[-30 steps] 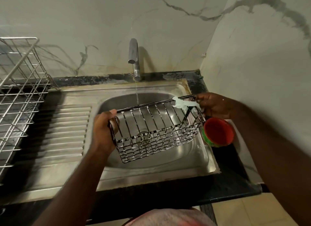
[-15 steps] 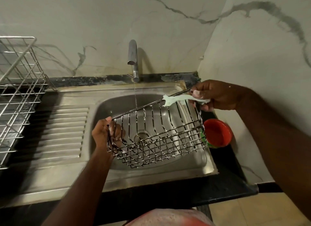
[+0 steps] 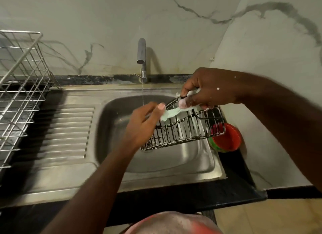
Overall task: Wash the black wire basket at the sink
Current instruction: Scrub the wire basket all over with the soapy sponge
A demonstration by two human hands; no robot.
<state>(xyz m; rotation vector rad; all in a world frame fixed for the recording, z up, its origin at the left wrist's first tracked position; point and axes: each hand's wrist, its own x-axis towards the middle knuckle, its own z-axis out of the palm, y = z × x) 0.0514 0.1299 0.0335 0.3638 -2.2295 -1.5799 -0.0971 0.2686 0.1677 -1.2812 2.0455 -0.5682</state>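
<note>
The black wire basket [image 3: 184, 129], flecked with white foam, hangs tilted over the right half of the steel sink [image 3: 174, 178]. My left hand [image 3: 142, 124] grips its left end, blurred by motion. At the upper rim, my right hand [image 3: 209, 89] pinches a pale green cloth [image 3: 171, 112] against the wire; the cloth trails left toward my left thumb. A thin stream of water falls from the tap [image 3: 141, 50] just left of the basket.
A red bowl with a green outside [image 3: 228, 138] sits on the dark counter right of the sink, partly behind the basket. A steel dish rack [image 3: 20, 87] stands at the far left beside the ribbed drainboard [image 3: 66, 132]. Marble walls close in behind and to the right.
The basket has swung right and up on its side. My left hand rose toward the cloth, and my right hand moved inward along the upper rim with the cloth.
</note>
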